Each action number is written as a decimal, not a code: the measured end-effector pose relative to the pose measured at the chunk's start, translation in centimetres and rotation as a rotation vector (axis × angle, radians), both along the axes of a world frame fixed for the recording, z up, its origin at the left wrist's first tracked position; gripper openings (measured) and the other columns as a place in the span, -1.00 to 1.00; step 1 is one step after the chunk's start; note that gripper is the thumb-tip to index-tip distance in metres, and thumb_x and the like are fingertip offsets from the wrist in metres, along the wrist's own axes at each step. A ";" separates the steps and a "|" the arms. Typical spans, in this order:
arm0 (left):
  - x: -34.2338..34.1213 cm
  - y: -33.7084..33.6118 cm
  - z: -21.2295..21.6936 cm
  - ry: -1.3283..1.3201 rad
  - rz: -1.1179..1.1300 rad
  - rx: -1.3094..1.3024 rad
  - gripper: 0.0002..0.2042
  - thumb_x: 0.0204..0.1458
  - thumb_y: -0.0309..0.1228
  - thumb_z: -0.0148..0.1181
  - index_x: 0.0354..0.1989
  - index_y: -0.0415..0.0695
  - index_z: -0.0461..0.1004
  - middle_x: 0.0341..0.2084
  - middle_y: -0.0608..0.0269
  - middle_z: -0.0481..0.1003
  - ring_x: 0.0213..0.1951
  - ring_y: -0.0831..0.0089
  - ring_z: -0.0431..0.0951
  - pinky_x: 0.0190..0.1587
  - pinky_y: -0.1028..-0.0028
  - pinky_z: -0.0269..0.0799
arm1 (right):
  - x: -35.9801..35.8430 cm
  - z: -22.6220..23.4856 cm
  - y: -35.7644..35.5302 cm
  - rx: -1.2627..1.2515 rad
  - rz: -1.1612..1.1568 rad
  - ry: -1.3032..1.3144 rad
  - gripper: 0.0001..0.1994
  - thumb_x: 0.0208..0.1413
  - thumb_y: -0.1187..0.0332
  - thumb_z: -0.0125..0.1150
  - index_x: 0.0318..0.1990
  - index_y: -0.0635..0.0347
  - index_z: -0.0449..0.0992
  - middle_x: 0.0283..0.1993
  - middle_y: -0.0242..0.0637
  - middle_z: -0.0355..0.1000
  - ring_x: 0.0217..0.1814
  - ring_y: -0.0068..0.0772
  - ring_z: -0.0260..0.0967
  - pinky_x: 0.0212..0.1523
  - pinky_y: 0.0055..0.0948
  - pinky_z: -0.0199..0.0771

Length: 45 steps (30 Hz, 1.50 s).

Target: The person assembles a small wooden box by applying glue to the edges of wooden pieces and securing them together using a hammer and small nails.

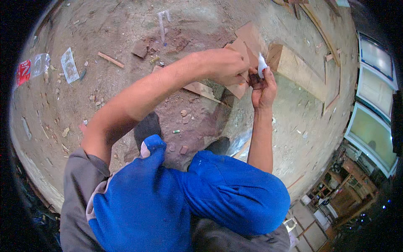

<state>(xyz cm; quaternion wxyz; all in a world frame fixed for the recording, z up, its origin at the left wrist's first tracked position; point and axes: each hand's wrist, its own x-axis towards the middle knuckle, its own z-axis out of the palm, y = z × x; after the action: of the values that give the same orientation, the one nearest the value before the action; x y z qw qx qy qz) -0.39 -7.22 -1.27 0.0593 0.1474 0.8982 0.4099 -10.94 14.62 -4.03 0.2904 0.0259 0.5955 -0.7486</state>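
My left hand [230, 66] reaches across from the left with its fingers curled closed over brown cardboard-like pieces [248, 37]. Whatever its fingertips pinch is hidden behind the knuckles. Close beside it on the right, my right hand [265, 90] is wrapped round a small white squeeze bottle [261, 67], its pointed nozzle tilted upward. Dark stains mark the fingers of this hand. Brown sheet also shows below the left hand, between the two hands. A thin wooden strip [205, 90] lies under my left forearm.
A pale wooden board [303, 79] lies right of my hands, with a thin wooden frame [338, 86] beyond it. Litter on the dirt floor includes a wood stick [111, 59], a clear plastic packet [69, 66] and a red-and-clear wrapper [32, 70]. Framed panes [373, 126] stand far right.
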 end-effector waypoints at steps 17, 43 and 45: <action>1.2 2.1 0.7 0.106 0.038 -0.136 -0.62 0.15 -0.27 0.22 0.11 -0.14 0.50 0.02 -0.08 0.58 0.14 -0.03 0.53 0.25 0.06 0.40 | -0.3 0.6 0.4 -0.218 0.021 -0.092 -0.75 0.37 0.31 0.18 -0.03 0.37 0.49 -0.05 -0.01 0.58 -0.13 -0.09 0.65 -0.06 -0.15 0.69; 4.8 5.4 3.4 -0.177 0.321 0.464 -0.82 0.28 -0.44 0.26 -0.04 -0.25 0.54 -0.08 0.15 0.64 -0.03 0.50 0.63 0.04 0.39 0.55 | 8.9 1.6 10.2 -0.213 -0.094 -0.093 -0.72 0.38 0.34 0.18 0.10 0.36 0.47 -0.10 -0.14 0.55 -0.11 -0.37 0.54 -0.08 -0.45 0.57; 5.7 5.8 2.9 -0.202 0.340 0.586 -0.82 0.28 -0.45 0.26 -0.03 -0.26 0.53 -0.11 0.19 0.64 -0.04 0.49 0.62 0.05 0.41 0.55 | 9.6 1.5 10.7 -0.243 -0.074 -0.155 -0.73 0.34 0.43 0.22 0.10 0.39 0.48 -0.02 -0.06 0.57 -0.05 -0.34 0.57 -0.05 -0.43 0.61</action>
<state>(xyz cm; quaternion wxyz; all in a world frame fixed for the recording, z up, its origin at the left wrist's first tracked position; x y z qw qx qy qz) 5.36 -1.43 1.64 0.0339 -0.0350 0.7436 0.6669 -1.30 25.33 -2.57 0.3089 0.0702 0.4750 -0.8210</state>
